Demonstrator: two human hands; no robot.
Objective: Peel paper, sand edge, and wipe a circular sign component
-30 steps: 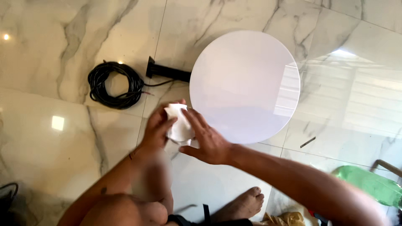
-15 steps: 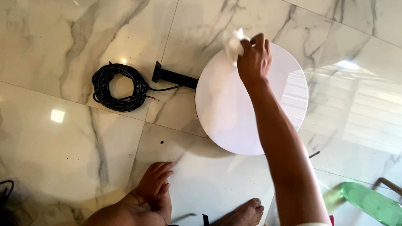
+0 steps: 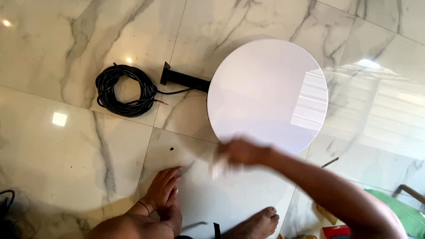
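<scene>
Gripping a white cloth (image 3: 220,166), blurred with motion, my right hand (image 3: 242,152) hangs just near of the round white disc (image 3: 267,95), by its near edge. My left hand (image 3: 163,189) lies flat on the marble floor (image 3: 66,146), fingers spread, holding nothing. Left of the disc a black post (image 3: 183,79) juts out, and farther left sits a coiled black cable (image 3: 125,90). My bare foot (image 3: 256,223) shows at the near edge.

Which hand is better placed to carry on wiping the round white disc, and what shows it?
Probably the right hand: it holds a blurred white cloth at the near edge of the white disc. The left hand lies flat on the marble floor, apart from the disc.
</scene>
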